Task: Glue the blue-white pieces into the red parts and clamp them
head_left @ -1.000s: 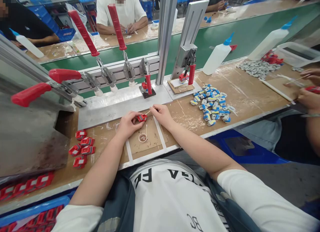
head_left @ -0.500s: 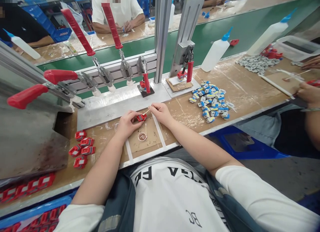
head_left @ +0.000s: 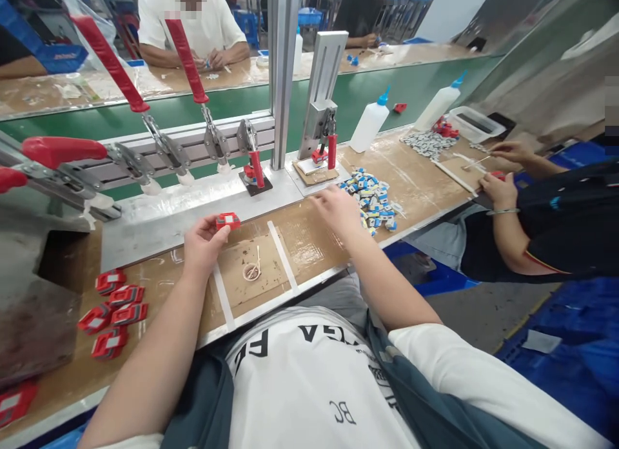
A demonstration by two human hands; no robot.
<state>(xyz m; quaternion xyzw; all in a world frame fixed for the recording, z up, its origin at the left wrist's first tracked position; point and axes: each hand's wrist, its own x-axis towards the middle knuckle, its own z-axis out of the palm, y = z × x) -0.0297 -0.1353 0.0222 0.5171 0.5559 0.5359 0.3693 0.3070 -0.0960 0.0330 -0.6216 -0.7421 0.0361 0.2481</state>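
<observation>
My left hand pinches a small red plastic part with a pale face, held above the front edge of the metal base plate. My right hand is over the table at the left side of a pile of small blue, white and yellow parts. Its fingers are apart and partly stretched out; nothing shows in them, though the fingertips partly hide the near pieces. Between my hands, a small round cup stands on a cardboard sheet, with cotton swabs leaning in it.
Several red parts lie left of my left arm. Toggle clamps with red handles rise behind the metal plate. Farther right are a glue bottle, a heap of grey pieces and a co-worker's hands.
My right hand has let go of the cotton swab, now in the cup, and moved right to the blue-and-white pile. My left hand has lifted the red part away. The view has turned right.
</observation>
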